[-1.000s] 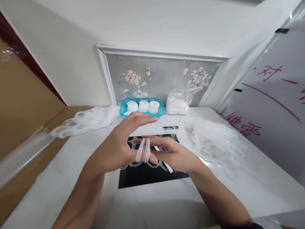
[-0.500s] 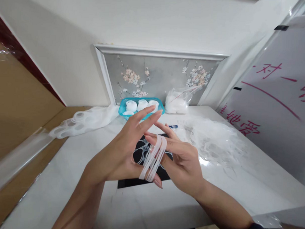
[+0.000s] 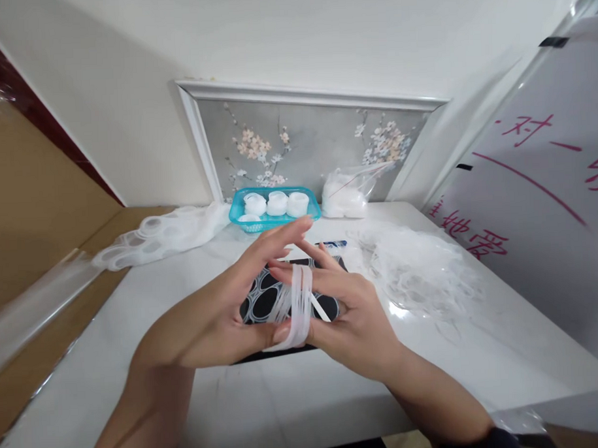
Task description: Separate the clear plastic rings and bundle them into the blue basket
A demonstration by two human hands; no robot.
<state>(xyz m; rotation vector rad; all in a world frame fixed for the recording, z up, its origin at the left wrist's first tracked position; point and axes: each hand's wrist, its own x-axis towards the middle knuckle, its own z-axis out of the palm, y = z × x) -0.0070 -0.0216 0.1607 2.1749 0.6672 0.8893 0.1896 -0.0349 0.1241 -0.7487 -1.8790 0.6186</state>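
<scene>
Several white translucent bands are stretched in a loop between my hands, above a black mat with pale ring shapes. My right hand has its index finger and thumb inside the loop, spreading it. The thumb of my left hand presses at the loop's lower end, while its other fingers extend above. A white strip crosses behind the loop toward my right palm. Behind my hands, a teal basket holds several rolled white bundles.
Loose white rings are heaped on the white table at right. A translucent ring sheet lies at left. A plastic bag with white contents stands beside the basket. A blue-and-white item lies behind my right hand.
My left thumb has drawn back from through the loop to its lower edge. The bands now stand more upright, spread by my right finger and thumb. My hands have shifted slightly left.
</scene>
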